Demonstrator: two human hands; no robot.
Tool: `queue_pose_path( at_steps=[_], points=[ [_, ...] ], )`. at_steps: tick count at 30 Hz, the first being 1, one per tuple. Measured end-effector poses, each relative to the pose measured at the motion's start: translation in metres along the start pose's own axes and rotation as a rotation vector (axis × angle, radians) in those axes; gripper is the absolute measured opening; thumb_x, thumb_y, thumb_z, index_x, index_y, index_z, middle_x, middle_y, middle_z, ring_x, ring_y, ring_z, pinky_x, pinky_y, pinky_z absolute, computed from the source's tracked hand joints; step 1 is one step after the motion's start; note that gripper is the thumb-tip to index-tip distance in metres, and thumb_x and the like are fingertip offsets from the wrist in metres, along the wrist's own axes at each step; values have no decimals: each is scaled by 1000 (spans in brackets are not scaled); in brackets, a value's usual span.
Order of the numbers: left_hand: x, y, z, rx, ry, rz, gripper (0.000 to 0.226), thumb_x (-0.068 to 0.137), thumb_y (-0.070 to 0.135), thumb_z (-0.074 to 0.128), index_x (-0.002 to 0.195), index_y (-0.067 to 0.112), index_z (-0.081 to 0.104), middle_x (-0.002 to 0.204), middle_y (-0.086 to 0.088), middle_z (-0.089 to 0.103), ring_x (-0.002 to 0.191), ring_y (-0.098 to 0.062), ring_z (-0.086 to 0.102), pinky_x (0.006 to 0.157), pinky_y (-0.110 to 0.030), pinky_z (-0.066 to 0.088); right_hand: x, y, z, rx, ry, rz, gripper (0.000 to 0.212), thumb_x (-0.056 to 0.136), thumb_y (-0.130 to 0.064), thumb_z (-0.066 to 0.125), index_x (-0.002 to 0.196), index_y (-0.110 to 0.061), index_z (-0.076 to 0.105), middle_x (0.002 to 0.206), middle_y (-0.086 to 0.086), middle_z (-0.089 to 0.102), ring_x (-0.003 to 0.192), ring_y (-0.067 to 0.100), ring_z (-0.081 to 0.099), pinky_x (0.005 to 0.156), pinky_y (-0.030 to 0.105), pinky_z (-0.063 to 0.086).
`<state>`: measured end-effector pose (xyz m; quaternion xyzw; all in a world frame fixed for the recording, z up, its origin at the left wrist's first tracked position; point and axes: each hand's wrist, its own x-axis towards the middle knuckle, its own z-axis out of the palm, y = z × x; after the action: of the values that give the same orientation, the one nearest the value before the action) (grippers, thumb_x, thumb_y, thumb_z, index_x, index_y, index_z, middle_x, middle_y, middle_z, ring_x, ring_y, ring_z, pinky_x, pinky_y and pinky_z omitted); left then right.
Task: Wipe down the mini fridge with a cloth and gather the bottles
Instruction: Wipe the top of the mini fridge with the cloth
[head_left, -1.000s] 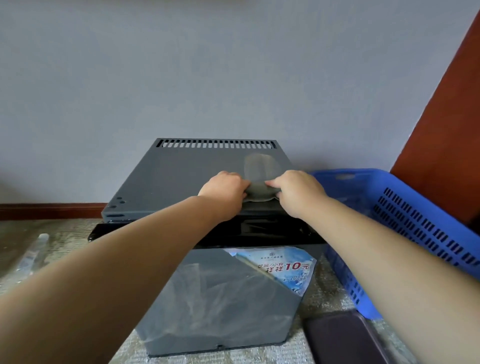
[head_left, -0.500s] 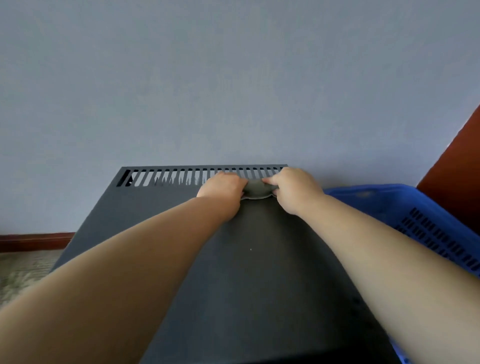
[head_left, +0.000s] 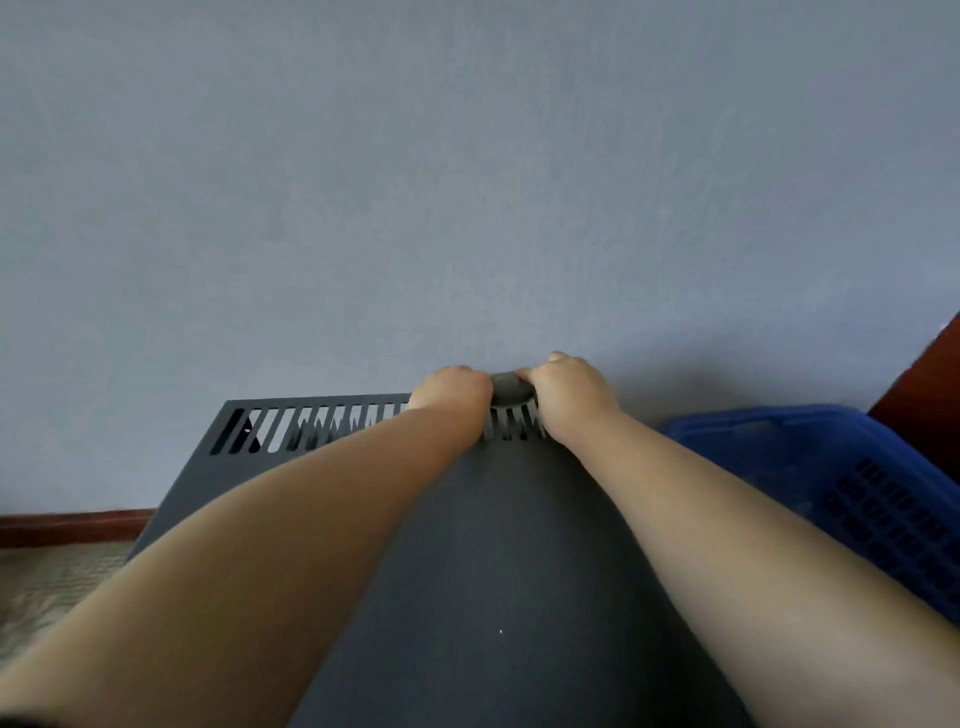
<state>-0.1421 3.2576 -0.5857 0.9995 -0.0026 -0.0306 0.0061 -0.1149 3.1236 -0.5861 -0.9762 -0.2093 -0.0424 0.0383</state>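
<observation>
The dark grey mini fridge (head_left: 509, 561) fills the lower middle of the head view, its top running away from me to a row of vent slots at the back edge. A small grey cloth (head_left: 510, 388) sits bunched on that back edge over the slots. My left hand (head_left: 451, 391) grips the cloth's left side and my right hand (head_left: 565, 387) grips its right side, knuckles toward me. Most of the cloth is hidden between the hands. No bottles are in view.
A blue plastic basket (head_left: 852, 467) with slotted walls stands to the right of the fridge. A grey wall rises directly behind the fridge. A reddish-brown panel (head_left: 930, 395) is at the far right. Woven floor matting (head_left: 57, 582) and a brown baseboard lie at lower left.
Both hands have pushed the cloth from the fridge top's front edge back to the vent slots at the rear. My view has moved forward over the fridge, hiding its front.
</observation>
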Motion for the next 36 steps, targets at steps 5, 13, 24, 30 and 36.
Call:
queue_pose_path(
  at_steps=[5,13,24,30,36],
  points=[
    [-37,6,-7,19,-52,-5,30,91,13,48,119,14,57,120,-12,59,111,-31,56,87,-38,46,-40,1,-10,38,-66,-52,39,90,-10,46,125,-22,59,114,14,54,108,34,54,87,34,46],
    [-141,26,-27,-142,-220,48,33,89,22,54,121,23,57,120,-4,62,112,-26,56,93,-34,47,-154,-4,-32,28,-126,-213,31,88,-6,46,117,-14,56,102,11,54,99,31,52,70,35,41],
    [-180,22,-76,-426,105,210,40,88,15,52,127,20,54,122,-4,62,113,-25,55,94,-30,43,-166,-33,-81,620,-161,68,56,75,-12,57,126,-30,41,104,1,60,93,24,60,70,28,43],
    [-191,-92,-42,-454,46,-61,58,91,43,50,143,25,31,150,1,34,138,-21,29,112,-38,28,-164,-12,-69,985,-124,491,54,77,-4,62,125,-27,57,125,6,60,108,25,58,93,34,46],
    [-219,-211,22,-405,29,-244,48,96,41,37,140,21,39,153,-6,27,143,-29,16,116,-46,17,-199,-59,-10,75,11,572,57,93,-33,49,146,-20,33,124,16,47,113,34,47,89,37,45]
  ],
)
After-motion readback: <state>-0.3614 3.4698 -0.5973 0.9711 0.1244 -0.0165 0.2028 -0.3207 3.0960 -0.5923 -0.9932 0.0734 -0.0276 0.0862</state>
